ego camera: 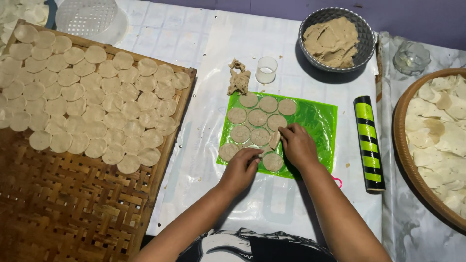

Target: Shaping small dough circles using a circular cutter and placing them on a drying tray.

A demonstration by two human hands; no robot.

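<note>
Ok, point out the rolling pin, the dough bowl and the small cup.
rolling pin [369, 142]: head view, middle of its striped barrel.
dough bowl [365, 30]: head view, right rim.
small cup [266, 70]: head view, its side wall.

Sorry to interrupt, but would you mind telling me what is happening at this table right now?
A person is working thin dough rounds on a green plastic sheet. The right hand lifts the edge of one dough round, and the left hand rests on the sheet beside it. A woven tray on the left holds many finished rounds; a bowl of dough and a striped roller sit nearby.
</note>
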